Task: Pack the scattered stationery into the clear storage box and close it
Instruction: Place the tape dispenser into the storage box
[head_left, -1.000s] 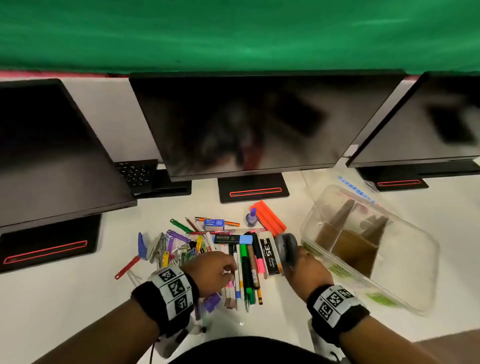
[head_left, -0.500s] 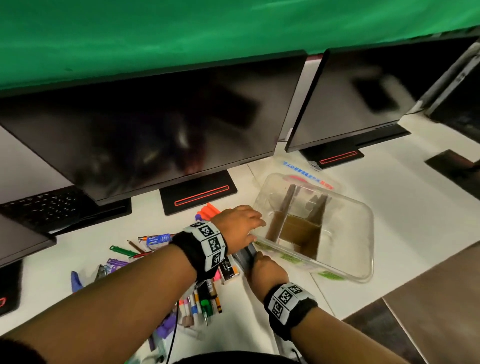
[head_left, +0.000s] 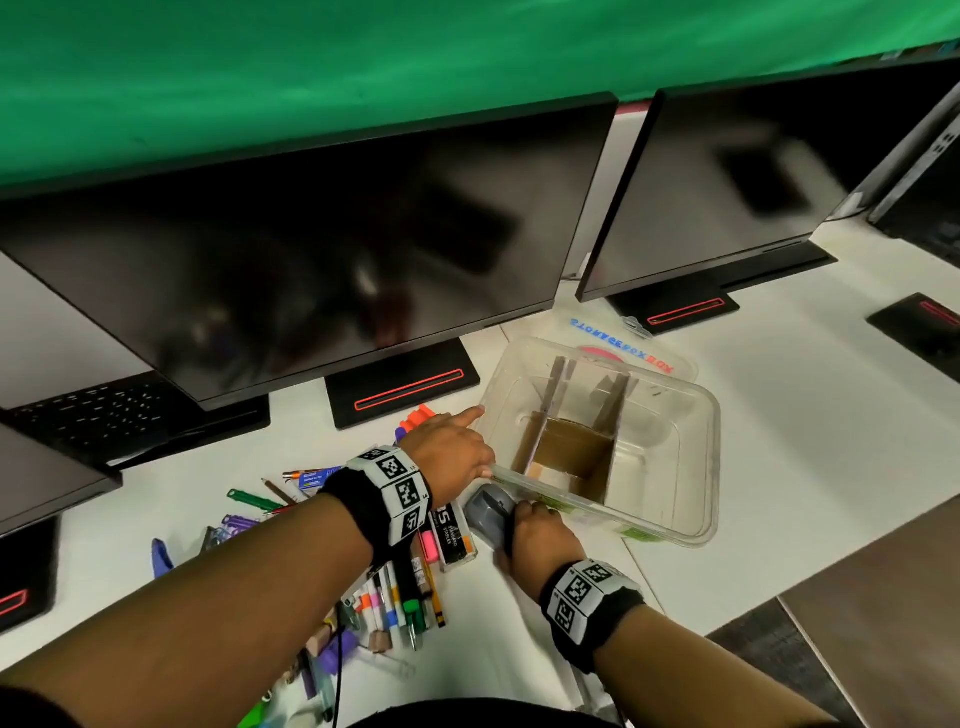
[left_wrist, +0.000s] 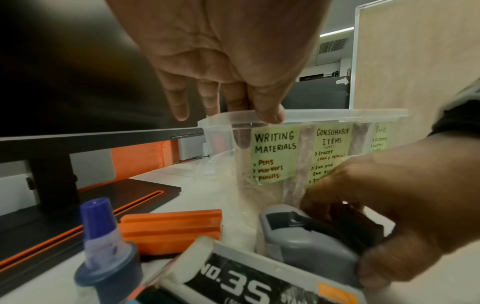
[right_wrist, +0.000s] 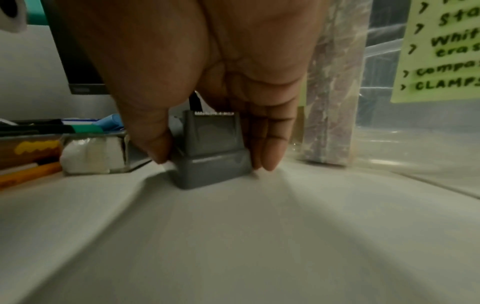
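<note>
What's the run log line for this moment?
left hand: holds clear plastic storage box rim | right hand: grips grey tape dispenser on desk | lid: off

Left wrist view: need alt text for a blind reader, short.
The left hand grips the rim of the clear storage box, which bears green category labels. Below, the right hand grips a grey tape dispenser beside an ink bottle and staples box.

Box notes (left_wrist: 275, 154): "WRITING MATERIALS", "CONSUMABLE ITEMS", "Tools"
Lid (head_left: 621, 345) behind my box: "STORAGE BOX"
Staple box (left_wrist: 249, 286): "NO. 35"
</note>
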